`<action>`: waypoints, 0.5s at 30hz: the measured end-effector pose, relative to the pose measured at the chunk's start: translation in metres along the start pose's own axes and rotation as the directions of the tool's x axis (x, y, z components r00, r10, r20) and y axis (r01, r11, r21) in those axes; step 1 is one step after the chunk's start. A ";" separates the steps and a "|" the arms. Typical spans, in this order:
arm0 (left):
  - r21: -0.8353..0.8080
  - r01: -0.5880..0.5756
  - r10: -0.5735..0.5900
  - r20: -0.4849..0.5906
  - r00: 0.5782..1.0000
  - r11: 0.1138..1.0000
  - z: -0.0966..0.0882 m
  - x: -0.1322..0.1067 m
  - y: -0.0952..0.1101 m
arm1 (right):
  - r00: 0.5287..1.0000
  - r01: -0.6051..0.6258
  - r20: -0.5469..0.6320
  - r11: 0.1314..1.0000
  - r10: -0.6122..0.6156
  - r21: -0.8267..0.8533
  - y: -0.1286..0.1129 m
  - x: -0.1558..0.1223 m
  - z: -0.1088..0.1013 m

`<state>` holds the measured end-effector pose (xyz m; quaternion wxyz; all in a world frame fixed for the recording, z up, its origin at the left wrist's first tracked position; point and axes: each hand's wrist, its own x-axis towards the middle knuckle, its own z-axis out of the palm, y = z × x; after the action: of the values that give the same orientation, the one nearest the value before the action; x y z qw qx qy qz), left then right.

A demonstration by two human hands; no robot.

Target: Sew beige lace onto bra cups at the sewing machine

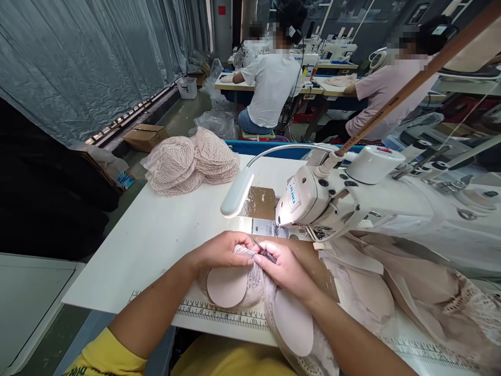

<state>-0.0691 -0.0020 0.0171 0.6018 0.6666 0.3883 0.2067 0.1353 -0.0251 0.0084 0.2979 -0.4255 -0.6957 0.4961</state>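
Observation:
My left hand (227, 251) is closed, pinching the edge of a pale pink lace bra (256, 284) at the middle between its two cups. Facing up inside the cups are smooth pads, a left pad (227, 287) and a right pad (294, 321). My right hand (285, 267) is closed around a small dark pointed tool (266, 253), snips or tweezers, its tip towards the left fingers. The right thumb presses on the lace too. Both hands meet just in front of the sewing machine's needle area (276, 230); the exact spot between the fingertips is partly hidden.
A white sewing machine (309, 198) stands behind my hands, with a lamp (238, 192) on a bent neck. Stacked lace cups (172, 164) lie at the back left. More pink lace pieces (415, 282) spread to the right. A printed ruler (219, 313) edges the table. Co-workers sit beyond.

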 end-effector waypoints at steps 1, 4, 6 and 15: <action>-0.002 0.011 -0.011 -0.002 1.000 1.000 0.002 0.001 0.000 | 1.000 0.005 -0.023 1.000 -0.004 0.005 0.000 0.000 0.000; -0.029 0.075 -0.076 -0.016 0.997 0.997 0.003 0.002 0.000 | 0.994 -0.043 -0.098 0.998 0.048 0.050 0.005 0.000 -0.001; -0.053 0.110 -0.112 -0.022 0.994 0.992 0.003 0.000 0.003 | 0.992 -0.071 -0.092 0.990 0.082 0.121 0.012 0.000 -0.003; -0.183 0.126 -0.151 -0.129 0.980 0.975 0.005 0.000 0.005 | 0.999 -0.039 0.009 0.995 0.038 0.088 0.013 -0.003 -0.017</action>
<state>-0.0639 -0.0057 0.0210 0.6416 0.5664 0.4560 0.2442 0.1552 -0.0187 0.0019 0.3042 -0.4236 -0.6660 0.5333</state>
